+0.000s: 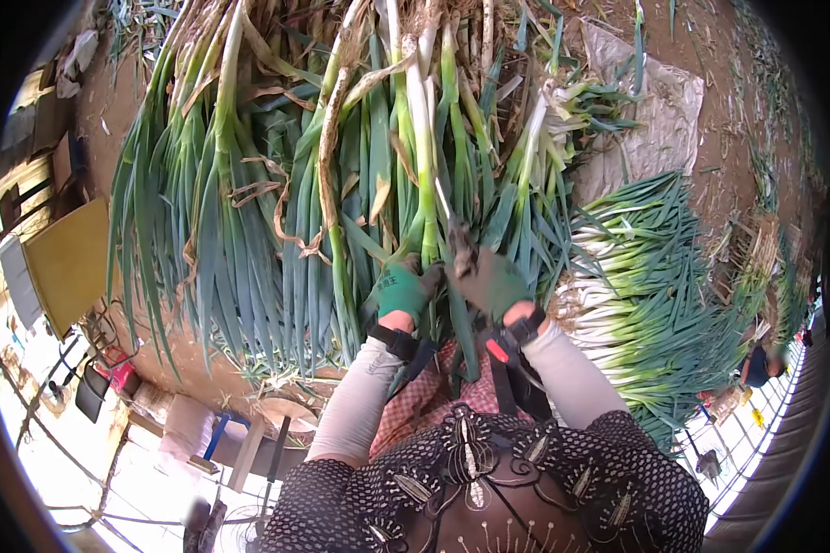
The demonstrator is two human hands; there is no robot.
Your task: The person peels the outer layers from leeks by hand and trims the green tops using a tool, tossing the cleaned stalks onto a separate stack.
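Observation:
A large green onion (424,207), its white stem pointing away from me, stands out at the middle of the pile. My left hand (404,288), in a green glove, is closed around its leafy part. Close on the right is my right hand (493,284), also gloved, with dark, soiled fingers curled inward beside that same stalk. A thin pale strip (444,198), perhaps a blade, runs up from those fingers; what they grip is not clear. Untrimmed green onions (240,249) with dry brown leaves spread left of and beyond my hands.
Cleaned green onions (627,304) lie in a thick row at the right, white ends towards me. A pale sack (655,111) is on the soil behind them. At the left stand a yellow board (69,263) and other clutter. Another person (761,364) is at the far right.

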